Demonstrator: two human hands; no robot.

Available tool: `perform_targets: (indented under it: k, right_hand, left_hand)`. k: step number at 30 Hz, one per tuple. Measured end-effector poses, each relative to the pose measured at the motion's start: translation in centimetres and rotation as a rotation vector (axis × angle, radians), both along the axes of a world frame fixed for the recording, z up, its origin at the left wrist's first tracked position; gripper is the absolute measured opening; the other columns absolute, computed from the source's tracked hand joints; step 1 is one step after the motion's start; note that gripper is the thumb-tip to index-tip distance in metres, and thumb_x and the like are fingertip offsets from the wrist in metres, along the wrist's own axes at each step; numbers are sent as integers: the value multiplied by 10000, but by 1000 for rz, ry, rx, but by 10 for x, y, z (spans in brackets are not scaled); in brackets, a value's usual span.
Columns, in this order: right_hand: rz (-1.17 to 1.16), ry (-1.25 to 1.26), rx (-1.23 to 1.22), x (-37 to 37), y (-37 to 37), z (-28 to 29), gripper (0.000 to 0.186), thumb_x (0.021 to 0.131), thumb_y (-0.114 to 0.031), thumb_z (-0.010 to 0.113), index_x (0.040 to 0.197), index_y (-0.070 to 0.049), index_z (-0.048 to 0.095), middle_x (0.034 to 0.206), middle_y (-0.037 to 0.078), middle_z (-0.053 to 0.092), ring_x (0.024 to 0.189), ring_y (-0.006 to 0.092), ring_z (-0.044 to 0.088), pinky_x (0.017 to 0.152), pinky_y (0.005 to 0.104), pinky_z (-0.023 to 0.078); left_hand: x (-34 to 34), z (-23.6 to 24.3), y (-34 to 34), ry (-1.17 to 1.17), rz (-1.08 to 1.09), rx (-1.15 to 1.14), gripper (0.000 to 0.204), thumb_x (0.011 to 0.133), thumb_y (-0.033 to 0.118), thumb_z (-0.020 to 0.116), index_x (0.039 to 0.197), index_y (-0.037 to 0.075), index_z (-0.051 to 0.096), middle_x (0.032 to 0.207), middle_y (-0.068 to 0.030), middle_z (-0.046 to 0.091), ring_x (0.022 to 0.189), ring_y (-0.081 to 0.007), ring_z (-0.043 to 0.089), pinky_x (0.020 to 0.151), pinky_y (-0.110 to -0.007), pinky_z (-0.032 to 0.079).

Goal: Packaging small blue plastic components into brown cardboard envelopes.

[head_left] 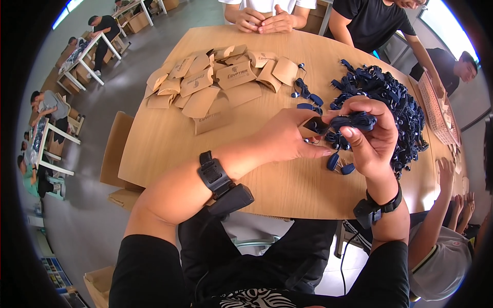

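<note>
My left hand (pixel 292 134) grips a small brown cardboard pillow box (pixel 307 133), its open end turned toward my right hand. Pinched in my right hand (pixel 379 138) is a dark blue bundle of wound earphones (pixel 355 121), held right at the mouth of the box. Fingers cover much of the box, so I cannot tell whether any of the bundle is inside. Beyond my right hand lies a large heap of dark blue earphones (pixel 405 115), with a few loose ones (pixel 306 92) left of it. Brown pillow boxes (pixel 239 76) are piled on the far left of the table.
Everything rests on a light wooden table (pixel 169 159). A pink basket (pixel 436 110) stands along its right side. Across from me are a person's hands (pixel 264 20) and another person in black (pixel 359 25). A cardboard carton (pixel 115 149) stands by the left edge; another person's raised arm (pixel 436 205) is at right.
</note>
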State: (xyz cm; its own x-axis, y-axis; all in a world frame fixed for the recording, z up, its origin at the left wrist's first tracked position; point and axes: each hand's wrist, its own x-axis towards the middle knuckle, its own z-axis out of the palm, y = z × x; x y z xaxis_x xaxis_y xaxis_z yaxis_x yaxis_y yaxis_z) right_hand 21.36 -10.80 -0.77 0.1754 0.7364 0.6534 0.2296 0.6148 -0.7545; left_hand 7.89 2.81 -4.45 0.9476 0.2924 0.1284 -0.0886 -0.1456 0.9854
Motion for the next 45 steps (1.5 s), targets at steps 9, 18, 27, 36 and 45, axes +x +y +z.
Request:
perform_targets:
  k: [9,18,27,36,45]
  right_hand:
    - [-162,-124,11,-4,5,-5,349,813,104,666,1121,26,523,1018,134,626,1018,241,642,866,322,527]
    - [-261,-571,38,4,8,1,276,661,100,732,909,12,650,854,113,662,745,205,643,647,294,521]
    - [-259,-692,-33,-2,6,17,299,647,101,735,922,13,657,871,112,651,760,239,652,609,300,529]
    - [-323,-645,1,-4,9,-2,262,700,90,727,951,17,701,887,107,613,755,213,614,639,304,519]
    - [-372,-653,-6,-1,12,-4,269,692,76,741,947,-5,715,952,86,560,660,166,518,575,268,440]
  left_hand:
    - [0,-5,2,6,-73,-64,467,702,124,859,1092,25,622,920,1,615,827,-72,581,708,-216,501]
    - [2,-7,3,15,-67,6,486,705,62,839,1132,18,611,933,2,615,829,-59,581,732,-217,501]
    - [2,-8,7,26,-92,165,515,705,176,849,1136,29,609,923,-21,642,831,-72,582,750,-230,490]
    - [-1,-3,4,52,-102,54,502,710,175,841,1125,28,598,953,-13,646,860,-84,593,795,-254,492]
    - [3,-6,10,-14,-170,-73,346,804,67,731,1121,29,597,932,-9,644,860,-84,604,762,-247,496]
